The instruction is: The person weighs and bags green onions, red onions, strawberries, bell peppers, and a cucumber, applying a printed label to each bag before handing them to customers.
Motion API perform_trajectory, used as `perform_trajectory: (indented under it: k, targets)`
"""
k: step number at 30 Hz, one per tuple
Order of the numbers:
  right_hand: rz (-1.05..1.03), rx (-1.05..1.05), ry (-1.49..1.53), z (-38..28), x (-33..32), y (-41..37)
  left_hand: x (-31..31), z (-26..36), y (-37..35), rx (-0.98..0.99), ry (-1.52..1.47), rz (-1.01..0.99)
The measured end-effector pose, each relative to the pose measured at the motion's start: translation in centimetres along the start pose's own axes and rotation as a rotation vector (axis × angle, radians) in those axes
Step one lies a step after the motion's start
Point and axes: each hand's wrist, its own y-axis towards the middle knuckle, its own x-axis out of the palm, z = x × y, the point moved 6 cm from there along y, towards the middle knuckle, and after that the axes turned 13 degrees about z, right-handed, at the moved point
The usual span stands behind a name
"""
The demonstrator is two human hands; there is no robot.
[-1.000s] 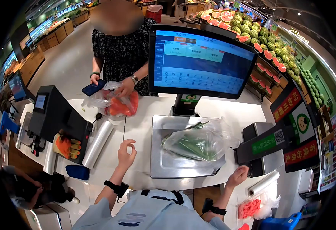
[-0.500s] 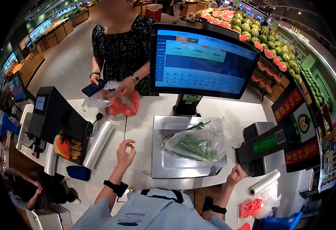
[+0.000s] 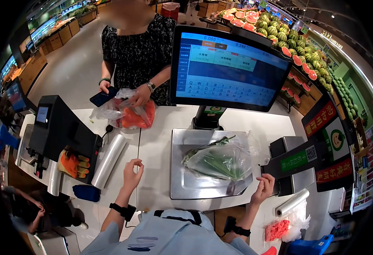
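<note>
A clear bag of green vegetables (image 3: 220, 159) lies on the steel scale tray (image 3: 186, 180) below the touchscreen (image 3: 229, 68). My left hand (image 3: 132, 173) hovers over the white counter (image 3: 154, 148) left of the tray, thumb and forefinger pinched, holding nothing. My right hand (image 3: 264, 189) is at the tray's right front corner, beside the label printer (image 3: 290, 163), fingers spread and empty. Across the counter a customer's hand (image 3: 139, 97) rests on a bag of orange produce (image 3: 133, 115); the other holds a phone (image 3: 103, 97).
A black printer (image 3: 61, 131) with orange gloves (image 3: 74, 163) stands at left, with a roll of plastic bags (image 3: 109, 160) beside it. Another bag roll (image 3: 292, 203) and a bag of red pieces (image 3: 280, 229) lie at lower right. Watermelons (image 3: 297, 44) are stacked behind.
My right hand has opened and shifted slightly up toward the tray's corner. My left hand has dropped a little toward me. The bags have not moved.
</note>
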Motion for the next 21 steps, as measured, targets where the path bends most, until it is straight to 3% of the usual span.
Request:
perform_trajectory:
  k: [3, 5, 21]
  targets:
    - [0.002, -0.101, -0.046, 0.2, -0.5, -0.3, 0.0, -0.8, 0.3, -0.003, 0.001, 0.012]
    - [-0.141, 0.128, 0.023, 2.8, -0.6, -1.2, 0.1, -0.7, 0.5, 0.001, 0.0, 0.011]
    - [-0.023, 0.119, 0.046, 3.5, -1.6, -1.8, 1.8, 0.1, 0.6, 0.024, -0.057, -0.051]
